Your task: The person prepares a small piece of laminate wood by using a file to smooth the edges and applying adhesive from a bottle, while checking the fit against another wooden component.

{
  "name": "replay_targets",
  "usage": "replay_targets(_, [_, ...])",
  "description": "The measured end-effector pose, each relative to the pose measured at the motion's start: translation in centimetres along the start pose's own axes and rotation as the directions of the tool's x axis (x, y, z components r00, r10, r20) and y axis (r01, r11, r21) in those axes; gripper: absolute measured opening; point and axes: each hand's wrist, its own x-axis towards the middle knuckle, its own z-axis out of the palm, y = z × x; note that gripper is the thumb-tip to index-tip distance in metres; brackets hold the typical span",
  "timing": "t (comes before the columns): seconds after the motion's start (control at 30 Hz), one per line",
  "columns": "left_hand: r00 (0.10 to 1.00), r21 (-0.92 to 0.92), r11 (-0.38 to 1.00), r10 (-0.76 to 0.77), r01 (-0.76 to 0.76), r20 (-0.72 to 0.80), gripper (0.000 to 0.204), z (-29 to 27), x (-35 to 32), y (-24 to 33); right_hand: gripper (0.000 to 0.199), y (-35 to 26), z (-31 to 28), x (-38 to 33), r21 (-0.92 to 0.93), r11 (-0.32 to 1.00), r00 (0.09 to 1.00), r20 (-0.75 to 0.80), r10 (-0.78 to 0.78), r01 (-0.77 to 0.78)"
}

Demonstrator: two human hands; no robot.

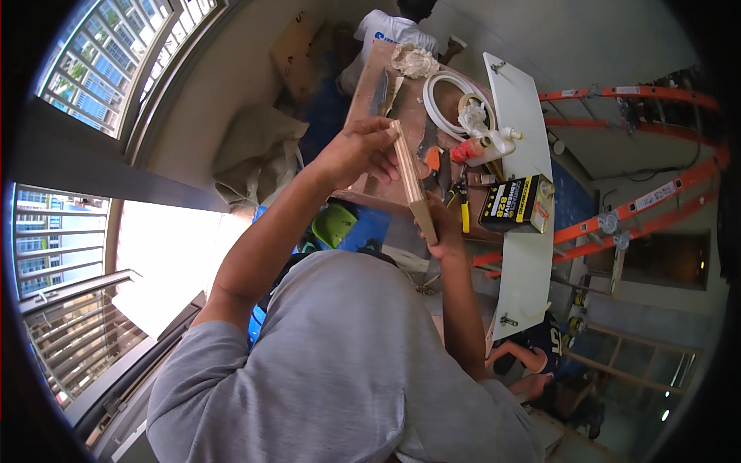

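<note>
Grey shirt (347,370) fills the foreground. Both hands clamp a plywood strip (411,181) edge-up above the workbench (370,85): left hand (356,149) pinches its upper end, right hand (444,230) grips the lower end, apparently to sight along the edge. Glue tin (515,204) sits nearby.

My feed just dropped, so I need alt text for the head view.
Both hands hold a narrow wooden strip upright over a cluttered workbench: the left hand grips its upper part, the right hand its lower end. A black and yellow box sits on a white panel beside it.
</note>
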Motion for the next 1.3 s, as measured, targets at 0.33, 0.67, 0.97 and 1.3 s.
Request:
replay_targets(0.33, [0.999, 0.024, 0.999, -0.028, 0.027, 0.035, 0.029, 0.0, 0.5, -0.3, 0.051, 1.9, -0.8, 0.3, 0.118, 0.992, 0.999, -0.004, -0.036, 0.037])
replay_targets(0.67, [0.999, 0.060, 0.998, -0.034, 0.033, 0.026, 0.029, 0.9, 0.4, 0.1, 0.054, 1.4, -0.6, 0.0, 0.160, 0.980, 0.985, 0.148, 0.091, -0.114])
replay_targets(0.97, [0.999, 0.016, 0.999, 0.046, -0.045, -0.014, 0.024, 0.6, 0.9, -0.8, 0.046, 1.3, 0.6, 0.3, 0.122, 0.984, 0.990, 0.073, 0.123, -0.132])
replay_targets(1.3, [0.996, -0.033, 0.996, 0.079, -0.080, -0.029, 0.029, 0.4, 1.3, -1.6, 0.056, 2.3, -0.9, 1.3, 0.163, 0.981, 0.993, 0.073, 0.091, -0.102])
